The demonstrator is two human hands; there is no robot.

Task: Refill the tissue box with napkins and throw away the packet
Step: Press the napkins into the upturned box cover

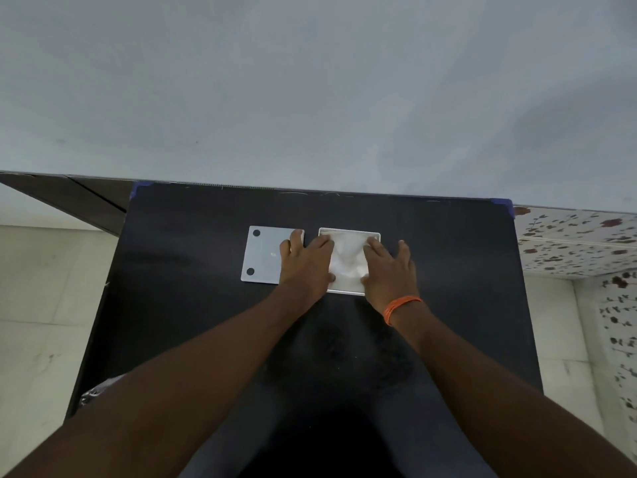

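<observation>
Napkins lie as a white, slightly rumpled stack inside the open tissue box, a shallow square tray a little right of the frame's centre on the black table. Both hands are laid flat on them: the left hand covers the stack's left edge with fingers spread and loosely extended, its outer fingers reaching over onto the lid, a grey square plate with two dark holes that lies just beside the box on its left; the right hand, with an orange thread band at the wrist, presses the right side, fingers open and splayed, gripping nothing. Neither hand pinches anything; they are pushing down. The step looks like seating the napkins level in the box so the lid can close. To do that well, press evenly from the middle outward, tuck the raised creases below the rim at every corner, and keep the box from sliding on the smooth table. The left fingers should come off the lid before it is lifted, and it should be lined up square with the box. At the lower left edge of the table a crumpled shiny thing may be the packet; I cannot tell for certain. If it is, it is not yet thrown away.
</observation>
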